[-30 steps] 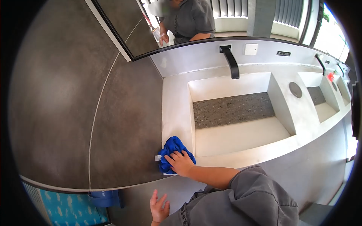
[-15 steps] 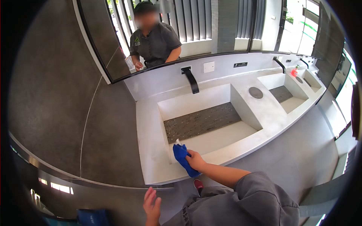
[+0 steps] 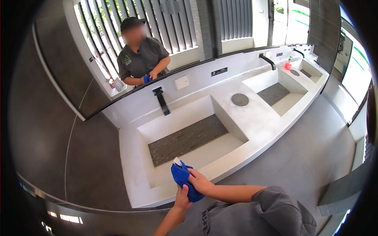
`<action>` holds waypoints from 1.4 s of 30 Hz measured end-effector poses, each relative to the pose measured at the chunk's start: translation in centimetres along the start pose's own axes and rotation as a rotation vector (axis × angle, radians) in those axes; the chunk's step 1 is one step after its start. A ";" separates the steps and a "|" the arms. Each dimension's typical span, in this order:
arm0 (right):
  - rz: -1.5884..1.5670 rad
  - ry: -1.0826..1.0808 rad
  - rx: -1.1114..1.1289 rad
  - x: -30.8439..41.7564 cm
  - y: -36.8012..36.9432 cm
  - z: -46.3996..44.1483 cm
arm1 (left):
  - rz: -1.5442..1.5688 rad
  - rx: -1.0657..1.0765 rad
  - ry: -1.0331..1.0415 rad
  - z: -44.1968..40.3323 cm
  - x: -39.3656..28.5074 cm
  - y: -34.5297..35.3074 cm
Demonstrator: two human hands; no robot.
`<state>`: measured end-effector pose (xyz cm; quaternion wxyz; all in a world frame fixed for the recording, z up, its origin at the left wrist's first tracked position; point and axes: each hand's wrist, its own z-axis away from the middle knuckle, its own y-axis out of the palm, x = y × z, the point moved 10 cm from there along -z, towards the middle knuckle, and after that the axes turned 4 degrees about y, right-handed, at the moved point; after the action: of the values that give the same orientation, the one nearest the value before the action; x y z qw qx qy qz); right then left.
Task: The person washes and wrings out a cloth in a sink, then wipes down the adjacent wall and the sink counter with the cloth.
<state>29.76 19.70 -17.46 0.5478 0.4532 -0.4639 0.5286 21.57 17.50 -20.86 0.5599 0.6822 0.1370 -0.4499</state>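
Both hands hold a blue cloth (image 3: 181,175) over the front edge of the nearest sink (image 3: 232,151). The cloth is folded, with a white tag sticking up at its top. My right hand (image 3: 200,183) grips it from the right, fingers wrapped into it. From below, my left hand (image 3: 182,198) closes on its lower left side, thumb up. Behind the sink basin, a black faucet (image 3: 161,101) comes out of the wall.
Farther right along the white counter (image 3: 260,129) are a round metal disc (image 3: 239,99), a second sink (image 3: 277,94) with its faucet (image 3: 267,61), and a red soap bottle (image 3: 288,64). A mirror (image 3: 177,35) above reflects a person. A dark wall (image 3: 43,137) stands at left.
The cloth has left the counter's left corner and is now lifted in front of the sink. My left hand has come up and taken hold of it. The view has turned to the right.
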 end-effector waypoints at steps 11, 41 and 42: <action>0.123 -0.265 -0.015 7.7 -28.9 2.7 | 0.300 -0.222 -0.311 -13.6 14.4 18.5; 0.925 0.132 -0.720 -5.6 -63.7 -3.4 | -2.318 -0.731 0.542 -61.1 -14.9 10.6; 0.909 0.117 -0.691 -6.0 -64.0 -3.3 | -2.340 -0.721 0.541 -61.5 -14.8 11.3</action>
<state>93.81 20.03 -24.32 0.4068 -0.0272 -0.7267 0.5529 49.45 72.90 -4.22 -0.0661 0.0307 0.8852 -0.4594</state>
